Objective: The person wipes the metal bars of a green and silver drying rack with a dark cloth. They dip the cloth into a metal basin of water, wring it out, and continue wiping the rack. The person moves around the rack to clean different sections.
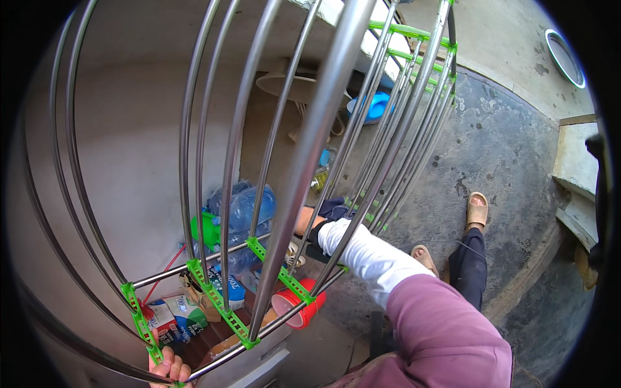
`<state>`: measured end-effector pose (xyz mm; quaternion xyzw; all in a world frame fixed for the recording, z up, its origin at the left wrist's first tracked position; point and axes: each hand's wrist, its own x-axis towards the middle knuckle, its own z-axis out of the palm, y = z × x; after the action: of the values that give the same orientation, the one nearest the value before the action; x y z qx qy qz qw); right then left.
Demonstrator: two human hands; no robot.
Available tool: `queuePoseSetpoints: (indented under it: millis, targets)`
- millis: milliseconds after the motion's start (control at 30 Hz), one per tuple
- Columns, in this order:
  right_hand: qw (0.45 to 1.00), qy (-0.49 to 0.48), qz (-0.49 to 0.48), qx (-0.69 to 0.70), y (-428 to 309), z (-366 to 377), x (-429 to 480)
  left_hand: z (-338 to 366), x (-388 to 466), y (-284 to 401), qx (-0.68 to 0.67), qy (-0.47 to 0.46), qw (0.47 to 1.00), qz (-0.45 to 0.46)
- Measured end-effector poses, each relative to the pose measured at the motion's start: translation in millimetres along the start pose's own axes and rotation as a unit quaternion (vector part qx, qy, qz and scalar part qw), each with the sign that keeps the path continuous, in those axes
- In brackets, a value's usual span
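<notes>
A rack of steel tubes [242,111] with green plastic connectors [213,296] stretches across the view. At the lower left, the fingers of my left hand [170,366] are wrapped around the rack's corner, by a green connector and a steel rail. My right arm, in a mauve sleeve with a white under-sleeve, reaches in behind some tubes. Only the wrist and a bit of my right hand [304,220] show; a thick tube hides the fingers, so their grip cannot be seen. Dark blue cloth [335,208] lies beside the wrist.
Clear blue plastic bottles [252,206], cardboard boxes [182,317] and a red bucket [303,308] are behind and below the rack. A blue jug [376,106] stands farther off. Feet in tan slides [477,208] are on the concrete floor; a round basin [565,58] sits at upper right.
</notes>
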<state>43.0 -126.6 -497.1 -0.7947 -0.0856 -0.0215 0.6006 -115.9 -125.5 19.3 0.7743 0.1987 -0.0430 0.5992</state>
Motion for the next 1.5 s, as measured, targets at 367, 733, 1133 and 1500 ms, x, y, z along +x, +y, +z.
queuePoseSetpoints:
  millis: [367,733,1133,1500]
  targets:
    - [0.952,0.179,0.072,-0.24,85,-349,28,-4,-10,2,0.018,-0.009,1.0,-0.016]
    - [0.923,0.277,0.141,-0.228,138,-416,62,-2,-9,5,0.051,0.042,0.997,-0.03]
    - [0.967,0.082,0.133,-0.202,70,-350,26,-31,-5,2,-0.003,0.015,0.999,-0.033]
    - [0.957,0.251,0.076,-0.123,105,-417,23,-26,-5,4,0.027,0.062,0.997,-0.03]
